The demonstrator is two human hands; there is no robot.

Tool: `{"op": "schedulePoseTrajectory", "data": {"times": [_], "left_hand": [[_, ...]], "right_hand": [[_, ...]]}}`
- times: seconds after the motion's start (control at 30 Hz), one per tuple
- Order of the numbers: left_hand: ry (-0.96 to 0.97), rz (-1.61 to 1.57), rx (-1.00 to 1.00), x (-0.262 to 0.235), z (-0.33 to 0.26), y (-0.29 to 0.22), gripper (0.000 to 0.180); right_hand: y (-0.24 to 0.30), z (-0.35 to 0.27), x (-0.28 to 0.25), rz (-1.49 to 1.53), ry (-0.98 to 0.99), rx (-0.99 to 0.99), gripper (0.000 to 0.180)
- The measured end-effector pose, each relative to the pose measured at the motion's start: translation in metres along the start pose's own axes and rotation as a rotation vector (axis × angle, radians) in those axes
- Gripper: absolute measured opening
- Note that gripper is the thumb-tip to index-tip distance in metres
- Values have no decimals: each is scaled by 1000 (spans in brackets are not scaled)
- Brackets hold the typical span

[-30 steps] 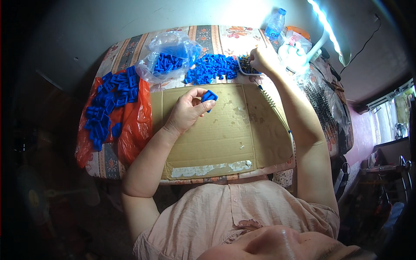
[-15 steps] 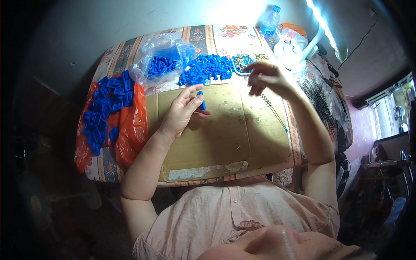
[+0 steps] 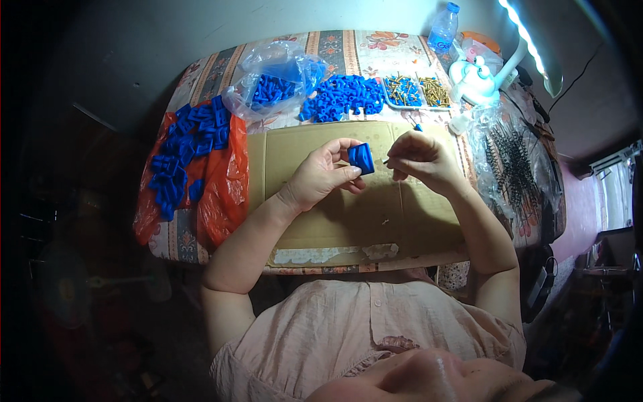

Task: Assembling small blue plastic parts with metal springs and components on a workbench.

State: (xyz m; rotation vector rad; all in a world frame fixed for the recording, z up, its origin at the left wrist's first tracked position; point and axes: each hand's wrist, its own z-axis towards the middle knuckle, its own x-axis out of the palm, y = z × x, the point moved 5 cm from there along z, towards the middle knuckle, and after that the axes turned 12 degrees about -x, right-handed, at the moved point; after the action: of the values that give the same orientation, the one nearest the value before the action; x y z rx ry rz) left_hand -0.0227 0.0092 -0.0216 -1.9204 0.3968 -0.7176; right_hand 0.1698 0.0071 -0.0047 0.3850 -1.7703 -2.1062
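Observation:
Between the thumb and fingers of my left hand (image 3: 320,175) is a blue rectangular plastic piece (image 3: 361,159), its broad face turned up above the cardboard. Just to its right, my right hand (image 3: 423,162) is closed in a pinch. A small thin tip shows at its fingertips, too small to name, and it stands a little apart from the blue piece. Behind the right knuckles a small blue bit (image 3: 418,127) with a thin dark stem is visible; the rest of it is hidden. Both hands are over a flat cardboard sheet (image 3: 321,228).
Blue plastic pieces (image 3: 177,161) lie on a red bag (image 3: 224,201) at left. Behind are a clear bag (image 3: 244,100), a heap of small blue parts (image 3: 345,97) and a tray of blue and brass-coloured pins (image 3: 435,92). Dark springs (image 3: 516,167), a lamp (image 3: 477,84) and a bottle (image 3: 443,28) stand right.
My left hand has turned the blue piece from edge-on to face-up. My right hand has come down from near the pin tray toward it. The long spring on the cardboard no longer shows.

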Motion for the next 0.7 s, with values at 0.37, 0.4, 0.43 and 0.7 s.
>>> {"op": "schedulePoseTrajectory", "data": {"times": [0.37, 0.4, 0.43, 0.7], "left_hand": [[70, 87, 112, 8, -2, -3, 41], [76, 90, 121, 7, -3, -3, 41], [78, 92, 119, 7, -3, -3, 41], [105, 11, 29, 4, 1, -3, 41]], "right_hand": [[15, -3, 17, -275, -11, -333, 8], [15, -3, 19, -269, -10, -334, 8], [15, -4, 19, -326, -15, -334, 7], [16, -6, 19, -439, 27, -328, 14]]}}
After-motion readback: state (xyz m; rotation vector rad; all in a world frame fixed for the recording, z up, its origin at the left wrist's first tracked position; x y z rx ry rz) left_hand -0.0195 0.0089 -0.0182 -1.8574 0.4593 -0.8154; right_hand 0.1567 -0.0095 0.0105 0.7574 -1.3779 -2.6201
